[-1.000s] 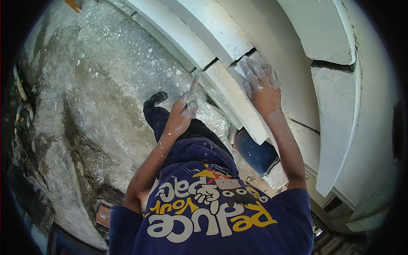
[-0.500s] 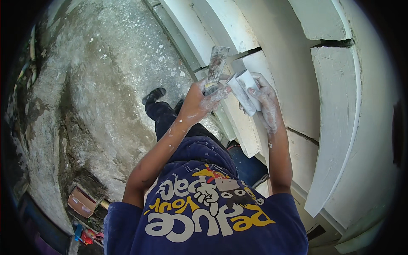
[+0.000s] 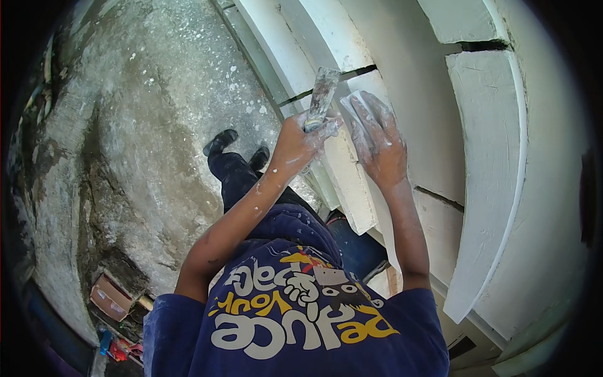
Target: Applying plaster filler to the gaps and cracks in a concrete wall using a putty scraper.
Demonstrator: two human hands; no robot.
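My left hand [image 3: 300, 147], dusted with white powder, is closed round the handle of a putty knife [image 3: 324, 91]. Its smeared grey blade points away from me. To the right, my right hand [image 3: 382, 149] lies back up with its fingers over a folded, stiff-looking white sheet [image 3: 355, 108]. Most of that sheet is hidden under the fingers; one pale edge shows on their left. Both hands are above the white ledges [image 3: 350, 195] beside the wall, and I cannot tell whether the sheet touches the surface beneath.
Stepped white ledges [image 3: 301, 56] run along the wall. A long curved white panel [image 3: 493, 169] stands out at the right. Stained concrete floor [image 3: 157, 125] spreads to the left. A cardboard box [image 3: 112, 296] and red and blue items [image 3: 117, 347] lie at lower left.
My right hand has turned from palm up, showing the folded white sheet, to back up with its fingers covering it. The left hand still holds the putty knife in nearly the same place.
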